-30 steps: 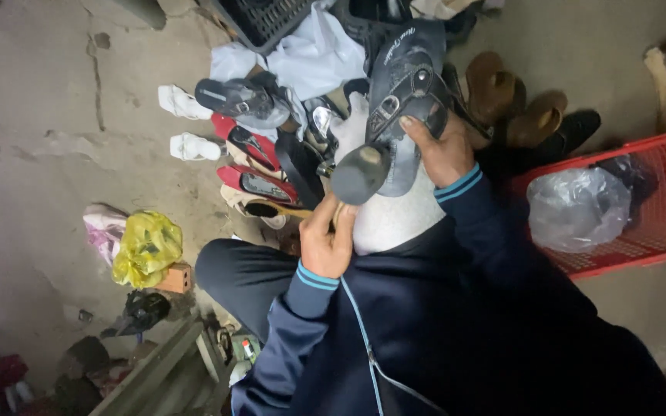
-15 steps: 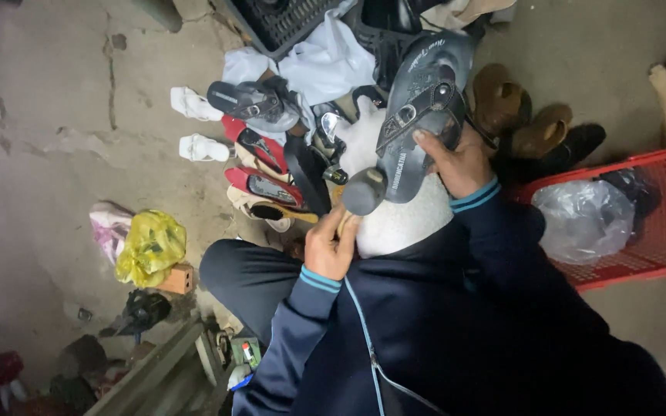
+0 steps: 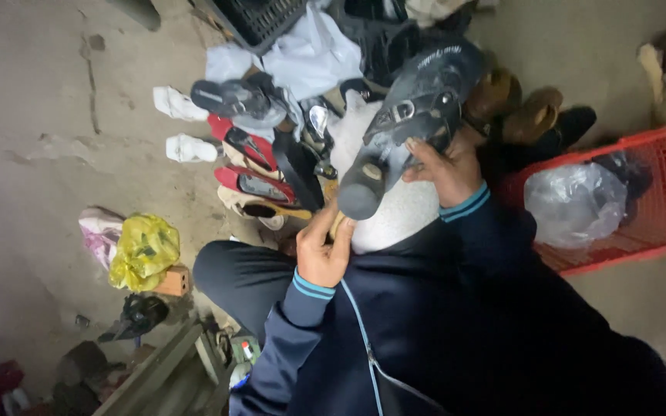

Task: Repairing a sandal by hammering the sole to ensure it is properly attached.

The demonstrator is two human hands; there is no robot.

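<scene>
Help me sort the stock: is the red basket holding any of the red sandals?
No, the red basket holds only a clear plastic bag, while the red sandals lie on the floor left of the hands.

A red basket (image 3: 657,223) at the right holds a clear plastic bag (image 3: 576,202). Brown shoes (image 3: 529,115) lie just beside it. Red sandals (image 3: 244,166) and white slippers (image 3: 183,127) lie on the concrete floor (image 3: 40,115). A yellow bag (image 3: 144,250) touches a brick (image 3: 173,281). A black crate (image 3: 260,19) sits at the top.
</scene>
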